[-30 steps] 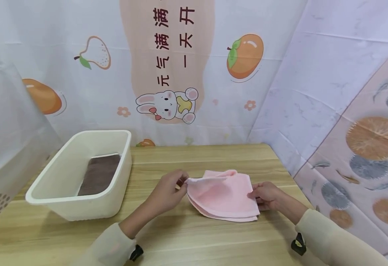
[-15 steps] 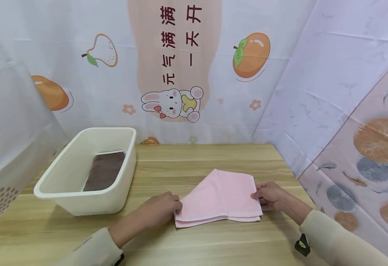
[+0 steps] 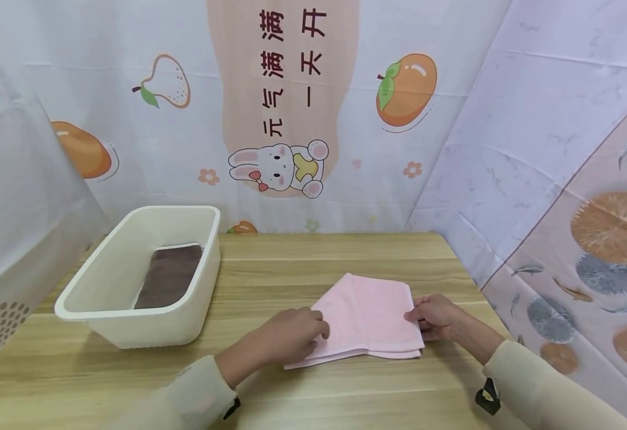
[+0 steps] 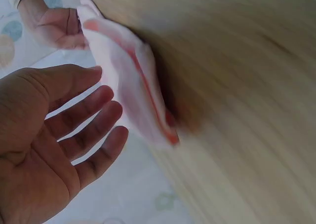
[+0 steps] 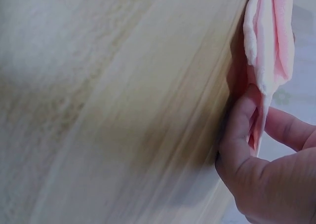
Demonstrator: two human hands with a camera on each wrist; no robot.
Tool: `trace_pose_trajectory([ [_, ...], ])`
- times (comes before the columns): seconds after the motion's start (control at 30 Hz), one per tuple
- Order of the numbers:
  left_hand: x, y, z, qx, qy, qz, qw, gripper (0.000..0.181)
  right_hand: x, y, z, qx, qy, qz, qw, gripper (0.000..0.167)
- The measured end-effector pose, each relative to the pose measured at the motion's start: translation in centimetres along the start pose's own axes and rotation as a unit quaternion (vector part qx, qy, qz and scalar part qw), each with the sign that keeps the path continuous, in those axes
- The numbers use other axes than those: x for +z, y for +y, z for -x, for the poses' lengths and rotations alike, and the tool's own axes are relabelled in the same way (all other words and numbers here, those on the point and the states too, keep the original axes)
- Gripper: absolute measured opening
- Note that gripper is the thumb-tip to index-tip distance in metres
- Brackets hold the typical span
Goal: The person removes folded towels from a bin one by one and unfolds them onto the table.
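Observation:
A folded pink towel (image 3: pixel 369 316) lies on the wooden table, its left part slanting to a corner near the front. My right hand (image 3: pixel 436 318) pinches its right edge, thumb on top and fingers underneath; the right wrist view shows the layered towel edge (image 5: pixel 266 51) between thumb and fingers. Over the towel's left part hovers my left hand (image 3: pixel 294 334). In the left wrist view its fingers (image 4: pixel 91 115) are relaxed and spread, with nothing held, close to the towel (image 4: pixel 126 81). The left hand hides some of the towel's left edge in the head view.
To the left stands a white plastic bin (image 3: pixel 138 316) with a folded brown cloth (image 3: pixel 169 276) inside. A printed curtain (image 3: pixel 184 143) hangs behind the table (image 3: pixel 270 263), and more patterned cloth hangs along the right side.
My left hand has spread the towel's left part down and leftward, let go of it, and shifted right over it. The right hand keeps its pinch on the right edge.

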State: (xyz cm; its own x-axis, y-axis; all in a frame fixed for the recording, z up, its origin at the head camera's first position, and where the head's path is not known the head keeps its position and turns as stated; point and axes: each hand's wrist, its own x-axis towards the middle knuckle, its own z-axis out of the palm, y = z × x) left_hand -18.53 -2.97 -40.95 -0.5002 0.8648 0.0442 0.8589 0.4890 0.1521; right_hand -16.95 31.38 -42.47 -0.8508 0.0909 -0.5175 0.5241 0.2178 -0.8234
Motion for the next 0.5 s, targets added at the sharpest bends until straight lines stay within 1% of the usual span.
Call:
trace_pose_trajectory([
  [0.13, 0.7, 0.8, -1.8, -0.004, 0.001, 0.018, 0.9998, 0.018, 0.0, 0.0, 0.1, 0.0, 0.0, 0.006, 1.0, 0.033],
  [0.27, 1.3, 1.3, -3.1, -0.014, -0.008, 0.056, 0.9983, 0.019, 0.0, 0.0, 0.0, -0.002, -0.005, 0.004, 1.0, 0.035],
  [0.37, 1.6, 1.6, -3.9, -0.02, -0.017, 0.079, 0.9965, 0.017, 0.0, 0.1, 0.0, -0.002, -0.01, -0.007, 0.9999, 0.029],
  [0.43, 1.9, 1.7, -4.4, -0.025, -0.021, 0.081, 0.9962, 0.017, -0.1, 0.2, 0.0, -0.006, -0.021, -0.014, 0.9997, 0.022],
  [0.5, 2.2, 2.0, -4.8, -0.029, -0.026, 0.074, 0.9965, 0.018, -0.1, 0.3, 0.0, -0.01, -0.029, -0.019, 0.9994, 0.017],
])
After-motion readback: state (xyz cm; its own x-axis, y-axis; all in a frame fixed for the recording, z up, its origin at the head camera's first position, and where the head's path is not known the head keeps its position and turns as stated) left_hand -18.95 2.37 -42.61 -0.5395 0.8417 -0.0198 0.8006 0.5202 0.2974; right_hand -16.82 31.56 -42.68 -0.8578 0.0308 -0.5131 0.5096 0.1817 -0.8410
